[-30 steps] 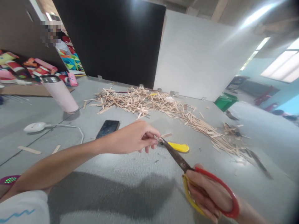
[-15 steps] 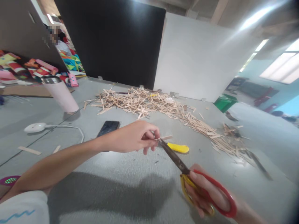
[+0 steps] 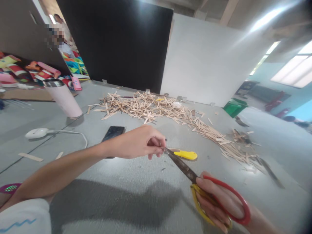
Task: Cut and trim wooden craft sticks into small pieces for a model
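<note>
My left hand (image 3: 148, 143) is closed in a pinch on a thin wooden stick (image 3: 173, 149), which pokes out to the right of the fingertips. My right hand (image 3: 214, 198) grips a pair of scissors (image 3: 181, 165) by its red and yellow handles. The dark blades point up and left, and their tips meet the stick right beside my left fingertips. Just behind the blades lies a yellow utility knife (image 3: 187, 154) on the grey table (image 3: 117, 201). My left forearm partly covers a black phone (image 3: 113, 132).
A long heap of wooden sticks (image 3: 143, 107) spreads across the back and right. At left stand a pink tumbler (image 3: 63, 99) and a white corded device (image 3: 37, 133). Black (image 3: 117, 42) and white panels (image 3: 200, 58) rise behind. Loose sticks (image 3: 31, 157) lie at left.
The scissors' handles have moved slightly right and spread a little wider. The stick's free end has dropped lower, now overlapping the front of the yellow knife in view. A person shows more at the far left.
</note>
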`<state>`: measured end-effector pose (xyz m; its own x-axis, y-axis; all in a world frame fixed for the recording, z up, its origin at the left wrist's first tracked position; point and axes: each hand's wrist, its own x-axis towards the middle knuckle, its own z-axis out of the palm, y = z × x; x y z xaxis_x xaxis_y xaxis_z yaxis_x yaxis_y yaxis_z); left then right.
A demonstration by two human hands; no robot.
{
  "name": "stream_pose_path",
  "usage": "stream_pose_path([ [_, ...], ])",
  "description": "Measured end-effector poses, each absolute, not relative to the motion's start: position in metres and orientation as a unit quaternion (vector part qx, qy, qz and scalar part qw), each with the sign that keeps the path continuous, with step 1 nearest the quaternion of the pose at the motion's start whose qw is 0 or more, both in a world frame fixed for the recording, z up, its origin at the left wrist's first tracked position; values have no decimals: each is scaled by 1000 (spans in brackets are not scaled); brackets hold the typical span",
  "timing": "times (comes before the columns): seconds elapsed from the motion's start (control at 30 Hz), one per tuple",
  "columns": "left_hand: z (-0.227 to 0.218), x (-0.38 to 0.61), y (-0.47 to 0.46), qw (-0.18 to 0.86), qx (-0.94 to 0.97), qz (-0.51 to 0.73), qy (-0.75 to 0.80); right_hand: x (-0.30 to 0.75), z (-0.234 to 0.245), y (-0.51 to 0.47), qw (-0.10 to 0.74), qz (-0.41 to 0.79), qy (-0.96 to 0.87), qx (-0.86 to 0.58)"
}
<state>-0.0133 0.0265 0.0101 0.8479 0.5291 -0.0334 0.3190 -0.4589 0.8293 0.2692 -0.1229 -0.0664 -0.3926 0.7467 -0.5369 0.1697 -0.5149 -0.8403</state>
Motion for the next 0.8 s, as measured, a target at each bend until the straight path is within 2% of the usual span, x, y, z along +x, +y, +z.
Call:
stream_pose_path([
  [0.3,10,-13,28,466,841,113,250,272,-70,-122,204,712,-436,-511],
  [0.5,10,-14,31,443,851,138,248,268,-65,-121,257,701,-434,-504],
  [0.7,14,-17,27,477,825,161,256,266,-53,-131,275,615,-567,-474],
  [0.8,15,-16,26,485,821,165,250,262,-42,-140,257,581,-557,-535],
])
